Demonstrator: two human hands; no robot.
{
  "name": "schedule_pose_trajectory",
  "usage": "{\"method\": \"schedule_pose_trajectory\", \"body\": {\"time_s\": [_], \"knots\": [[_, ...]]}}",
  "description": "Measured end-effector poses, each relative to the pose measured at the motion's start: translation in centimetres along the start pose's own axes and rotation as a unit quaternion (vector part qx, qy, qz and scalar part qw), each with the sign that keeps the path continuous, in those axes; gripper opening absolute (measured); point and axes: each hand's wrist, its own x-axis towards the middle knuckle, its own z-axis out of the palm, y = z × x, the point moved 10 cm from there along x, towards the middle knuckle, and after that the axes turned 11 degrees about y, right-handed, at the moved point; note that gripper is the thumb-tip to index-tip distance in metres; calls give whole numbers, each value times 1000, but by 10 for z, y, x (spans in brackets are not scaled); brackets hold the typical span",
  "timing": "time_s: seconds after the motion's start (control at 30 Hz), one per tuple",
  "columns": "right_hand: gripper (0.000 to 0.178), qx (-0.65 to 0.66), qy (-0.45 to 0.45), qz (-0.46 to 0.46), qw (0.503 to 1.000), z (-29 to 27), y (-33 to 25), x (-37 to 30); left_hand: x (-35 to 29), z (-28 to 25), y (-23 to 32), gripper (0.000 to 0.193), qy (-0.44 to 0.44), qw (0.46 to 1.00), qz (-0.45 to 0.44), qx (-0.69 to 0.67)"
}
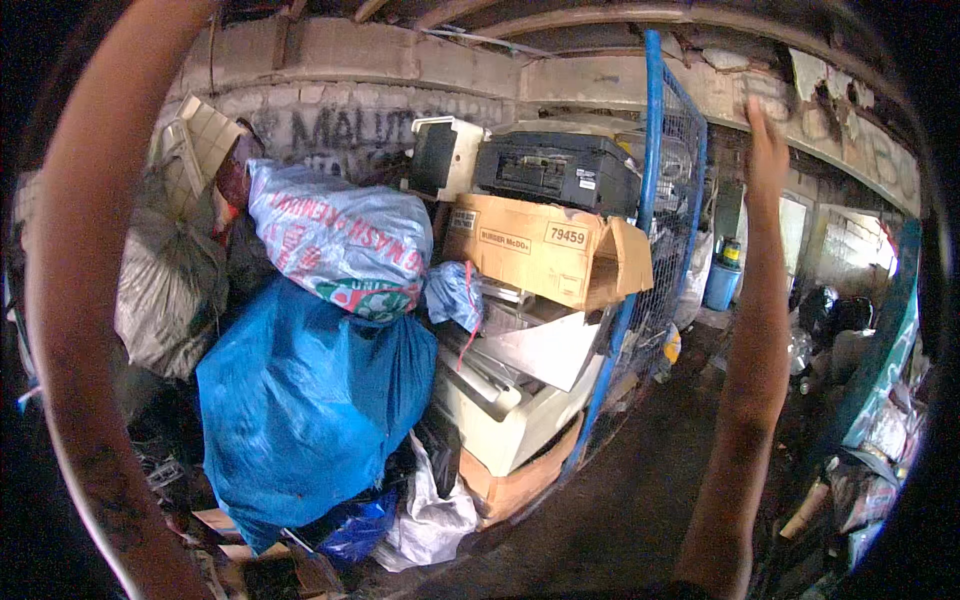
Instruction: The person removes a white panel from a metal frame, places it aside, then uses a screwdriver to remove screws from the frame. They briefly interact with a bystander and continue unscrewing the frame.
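My right hand (766,150) is raised high on the right, fingers straight and together, pointing up at the cracked concrete beam (720,85). It holds nothing, and whether it touches the beam I cannot tell. My right forearm rises from the lower edge. My left forearm (80,250) sweeps up the left side and leaves the picture at the top, so that hand is hidden. Between the arms stands a pile: a large blue sack (300,400), a white printed sack (340,240), and an open cardboard box (540,250) under a black machine (560,170).
A blue metal frame with wire mesh (650,150) stands upright beside the pile. Old white office machines (510,410) sit on a lower cardboard box. A grey sack (165,290) lies at the left, a white plastic bag (430,520) on the dirt floor, and a blue barrel (722,280) farther back.
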Motion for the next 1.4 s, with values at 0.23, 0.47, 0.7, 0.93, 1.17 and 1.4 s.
{"method": "schedule_pose_trajectory", "body": {"time_s": [0.23,0.47,0.7,0.93,1.17,1.4], "knots": [[45,-132,-174,418,882,-155,147,-428,-438,-179,182,41,-336,883,-328,2],[35,-176,-504,492,688,-259,116,-836,-706,-470,366,49,-618,537,-573,-38],[28,-130,-752,237,601,-335,-12,-990,-741,-953,422,59,-646,84,-752,96],[24,-82,-749,375,540,-306,-144,-1107,-591,-1393,376,69,-480,88,-795,362],[22,-107,-929,220,276,-421,-414,-1204,-408,-1598,424,49,-187,12,-781,595],[24,-111,-975,106,160,-467,-548,-1298,-297,-1663,543,35,-49,-129,-761,633]]}}
